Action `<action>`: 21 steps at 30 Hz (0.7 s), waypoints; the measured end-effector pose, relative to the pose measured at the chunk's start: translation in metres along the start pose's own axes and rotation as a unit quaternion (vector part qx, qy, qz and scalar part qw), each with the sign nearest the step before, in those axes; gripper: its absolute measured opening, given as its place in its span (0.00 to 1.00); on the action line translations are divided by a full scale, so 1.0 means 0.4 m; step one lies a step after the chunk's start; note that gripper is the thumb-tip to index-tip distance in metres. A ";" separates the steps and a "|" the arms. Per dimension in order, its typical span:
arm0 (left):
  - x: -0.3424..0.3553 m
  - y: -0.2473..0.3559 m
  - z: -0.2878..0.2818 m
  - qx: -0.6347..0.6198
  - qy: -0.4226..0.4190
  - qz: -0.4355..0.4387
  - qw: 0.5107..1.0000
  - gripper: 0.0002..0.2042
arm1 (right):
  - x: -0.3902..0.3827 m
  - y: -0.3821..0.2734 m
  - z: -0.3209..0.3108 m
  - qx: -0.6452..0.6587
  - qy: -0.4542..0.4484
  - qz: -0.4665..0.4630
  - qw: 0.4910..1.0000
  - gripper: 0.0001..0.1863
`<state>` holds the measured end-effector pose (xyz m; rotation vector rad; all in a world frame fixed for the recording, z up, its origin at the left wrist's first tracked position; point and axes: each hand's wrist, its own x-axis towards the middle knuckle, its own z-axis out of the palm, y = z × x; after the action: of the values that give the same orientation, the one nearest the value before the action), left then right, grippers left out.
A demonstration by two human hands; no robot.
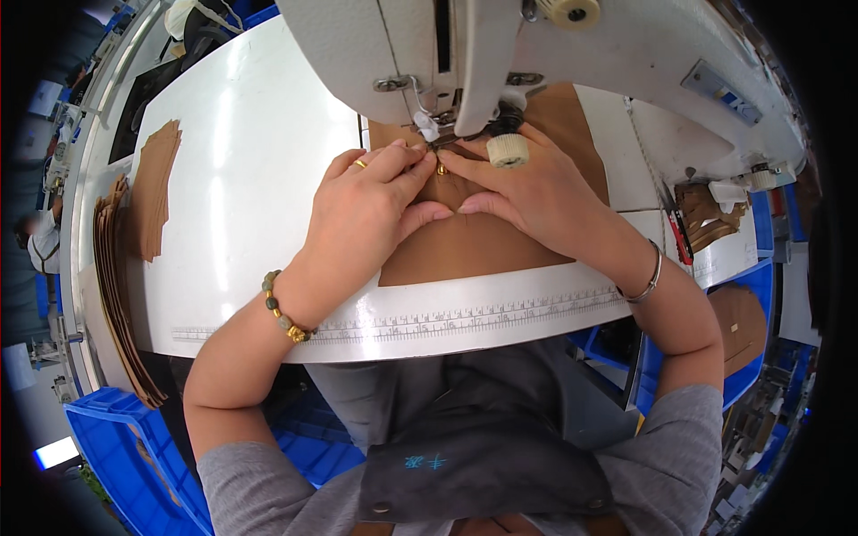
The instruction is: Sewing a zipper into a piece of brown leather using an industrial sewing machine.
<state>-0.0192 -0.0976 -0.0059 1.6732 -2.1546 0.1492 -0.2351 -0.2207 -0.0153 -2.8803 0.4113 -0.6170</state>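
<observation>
A brown sheet of material (483, 246) lies flat on the white table beneath the head of a white sewing machine (411, 54). My left hand (371, 196) rests on it left of the needle area, fingertips pressing down close to the presser foot and thumb spread away from them. From the other side my right hand (532, 183) lies on the same sheet, its index fingertip almost meeting the left one and its thumb stretched toward the left thumb. Between the index fingers shows a small gold-coloured metal piece (441, 168). Some right fingertips are hidden behind a cream knob (508, 150).
A printed ruler strip (447, 322) runs along the table's front edge. Brown pieces (154, 192) lie at left, beside a hanging stack (112, 286). Blue bins (125, 447) stand below. At right are a red-handled tool (681, 234) and brown scraps (706, 219).
</observation>
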 end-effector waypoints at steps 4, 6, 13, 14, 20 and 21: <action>-0.006 0.002 0.007 -0.016 0.018 -0.005 1.000 0.24 | 0.000 -0.005 -0.005 0.008 0.013 0.002 1.000 0.23; -0.014 0.004 0.006 -0.028 0.027 -0.011 0.999 0.23 | -0.003 -0.009 -0.005 0.021 0.005 0.004 1.000 0.22; -0.018 0.007 0.003 -0.029 0.035 0.002 0.999 0.22 | -0.004 -0.013 -0.001 0.006 0.037 -0.009 0.999 0.19; -0.018 0.008 0.002 -0.030 0.037 0.001 0.999 0.22 | -0.004 -0.012 -0.001 0.010 0.033 -0.007 0.999 0.19; -0.013 0.006 0.001 -0.023 0.036 0.000 0.999 0.22 | 0.000 -0.010 0.002 0.011 0.029 0.005 0.999 0.21; -0.011 0.005 0.001 -0.019 0.034 0.003 0.999 0.22 | 0.000 -0.009 -0.001 0.010 0.028 0.003 1.000 0.21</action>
<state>-0.0203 -0.0932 -0.0077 1.6162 -2.1000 0.1642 -0.2346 -0.2173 -0.0141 -2.8461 0.4193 -0.6984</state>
